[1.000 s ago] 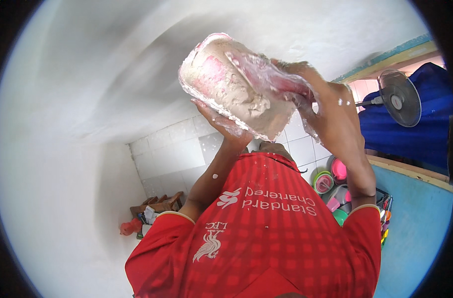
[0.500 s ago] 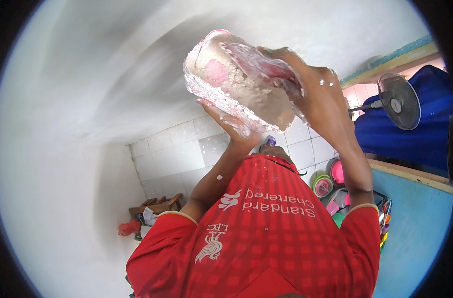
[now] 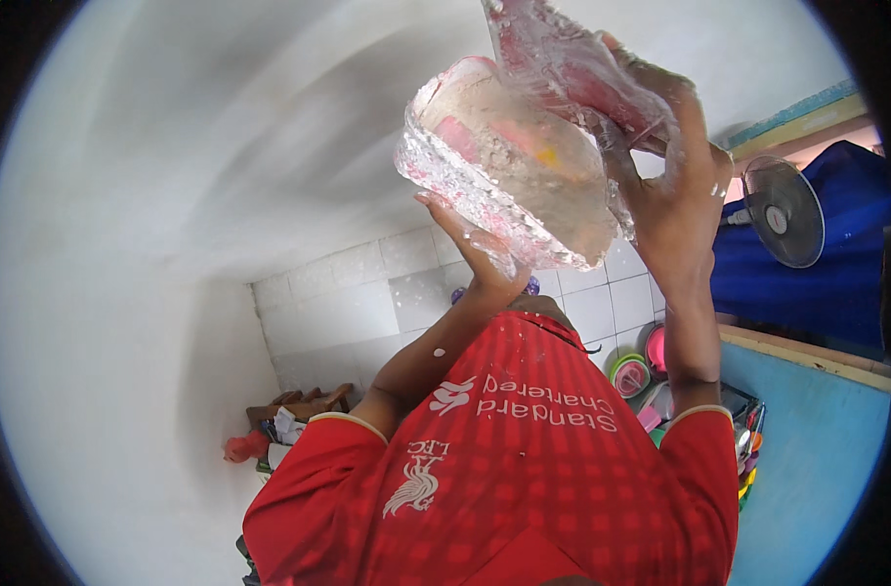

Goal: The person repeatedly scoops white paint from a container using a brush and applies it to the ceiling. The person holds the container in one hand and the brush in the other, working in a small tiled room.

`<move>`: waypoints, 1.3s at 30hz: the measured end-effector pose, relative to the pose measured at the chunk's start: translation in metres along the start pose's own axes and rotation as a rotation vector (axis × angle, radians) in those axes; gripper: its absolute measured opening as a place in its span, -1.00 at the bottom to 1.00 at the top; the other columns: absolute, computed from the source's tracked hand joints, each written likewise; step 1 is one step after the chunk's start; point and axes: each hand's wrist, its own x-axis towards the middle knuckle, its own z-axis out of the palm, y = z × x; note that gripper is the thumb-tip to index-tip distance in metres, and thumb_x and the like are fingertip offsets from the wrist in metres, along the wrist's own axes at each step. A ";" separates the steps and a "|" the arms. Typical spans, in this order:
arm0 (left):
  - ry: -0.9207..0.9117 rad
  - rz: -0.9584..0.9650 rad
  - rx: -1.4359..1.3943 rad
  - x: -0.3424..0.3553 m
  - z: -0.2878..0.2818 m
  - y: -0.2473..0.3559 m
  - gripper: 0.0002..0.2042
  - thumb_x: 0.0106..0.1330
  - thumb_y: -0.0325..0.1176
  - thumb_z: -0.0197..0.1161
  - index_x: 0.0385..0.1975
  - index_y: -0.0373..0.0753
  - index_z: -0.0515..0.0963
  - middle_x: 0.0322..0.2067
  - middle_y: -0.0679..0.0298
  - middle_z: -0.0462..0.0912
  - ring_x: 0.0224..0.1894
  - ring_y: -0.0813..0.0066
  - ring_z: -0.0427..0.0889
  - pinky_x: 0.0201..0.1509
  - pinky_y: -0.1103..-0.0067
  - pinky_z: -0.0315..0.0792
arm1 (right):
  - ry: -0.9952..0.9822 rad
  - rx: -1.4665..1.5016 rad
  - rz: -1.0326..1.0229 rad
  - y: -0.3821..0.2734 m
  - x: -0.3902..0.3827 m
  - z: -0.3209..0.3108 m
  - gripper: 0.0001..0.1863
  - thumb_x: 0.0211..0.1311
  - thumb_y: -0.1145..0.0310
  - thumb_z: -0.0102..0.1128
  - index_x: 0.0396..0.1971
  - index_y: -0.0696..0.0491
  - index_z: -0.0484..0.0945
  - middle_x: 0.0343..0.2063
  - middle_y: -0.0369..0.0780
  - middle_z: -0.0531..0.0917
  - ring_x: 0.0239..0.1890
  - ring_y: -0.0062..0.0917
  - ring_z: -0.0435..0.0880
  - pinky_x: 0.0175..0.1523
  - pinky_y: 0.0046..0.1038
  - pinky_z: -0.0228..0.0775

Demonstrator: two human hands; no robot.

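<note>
An open plastic tub [image 3: 480,195], pinkish and thickly crusted with white paste, is held up in front of the wall and tilted toward me. Pale, lumpy paste coats its inside, with pink and yellow patches showing through. My left hand [image 3: 489,256], smeared white, supports its near side from below; the fingers are partly hidden behind it. Above the tub's right side, my right hand [image 3: 680,200] is closed round a flat pink scraper-like piece [image 3: 568,73] covered in wet white paste. The thumb and fingers pinch its lower right end.
A white wall [image 3: 123,176] fills the left and top. At right are a fan [image 3: 783,213], a blue curtain [image 3: 836,273] and a blue wall [image 3: 817,430]. Colourful bowls [image 3: 629,375] stand on the tiled floor [image 3: 592,313]. A wooden stool [image 3: 314,402] is at lower left.
My right hand has lifted the pink piece up and right, out of the tub. The tub has shifted slightly right, and a yellow patch now shows inside it.
</note>
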 end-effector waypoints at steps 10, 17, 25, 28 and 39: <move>-0.159 0.001 -0.834 -0.007 -0.001 -0.034 -0.12 0.39 0.44 -0.35 0.52 -0.09 -0.21 0.48 0.24 -0.09 0.49 0.25 -0.02 0.55 0.29 -0.11 | -0.152 -0.171 0.021 0.003 0.002 -0.011 -0.42 0.11 0.59 0.33 0.17 -0.11 0.49 -0.15 -0.09 0.73 -0.20 -0.24 0.78 -0.16 -0.34 0.61; -0.455 0.108 -1.459 -0.009 0.008 -0.038 -0.11 0.40 0.43 -0.35 0.52 -0.12 -0.21 0.49 0.23 -0.10 0.50 0.25 -0.04 0.55 0.29 -0.12 | -0.280 -0.200 0.051 0.004 -0.003 -0.014 -0.50 0.11 0.60 0.35 0.10 0.03 0.52 -0.18 -0.08 0.74 -0.22 -0.29 0.79 -0.14 -0.40 0.62; 0.020 -0.091 -0.213 0.004 -0.003 -0.024 -0.12 0.40 0.43 -0.37 0.52 -0.10 -0.21 0.49 0.23 -0.10 0.50 0.25 -0.04 0.56 0.27 -0.13 | -0.282 -0.281 -0.015 0.008 -0.012 -0.021 -0.53 0.16 0.62 0.31 0.11 0.11 0.52 -0.11 -0.12 0.75 -0.14 -0.33 0.79 -0.09 -0.43 0.63; 0.104 -0.061 -0.052 -0.007 0.008 -0.015 -0.13 0.40 0.43 -0.37 0.52 -0.09 -0.20 0.49 0.23 -0.08 0.50 0.25 -0.03 0.55 0.26 -0.12 | -0.041 -0.067 -0.006 -0.008 -0.015 -0.029 -0.55 0.18 0.58 0.28 0.10 0.01 0.53 -0.15 -0.03 0.72 -0.19 -0.18 0.76 -0.17 -0.36 0.60; -0.077 0.059 0.041 -0.001 -0.016 -0.016 -0.18 0.43 0.39 -0.35 0.51 -0.07 -0.13 0.46 0.26 -0.01 0.48 0.28 0.01 0.54 0.31 -0.09 | -0.213 -0.076 0.078 0.010 -0.006 -0.017 -0.47 0.18 0.52 0.23 0.18 -0.11 0.45 -0.28 -0.17 0.73 -0.34 -0.28 0.76 -0.26 -0.36 0.60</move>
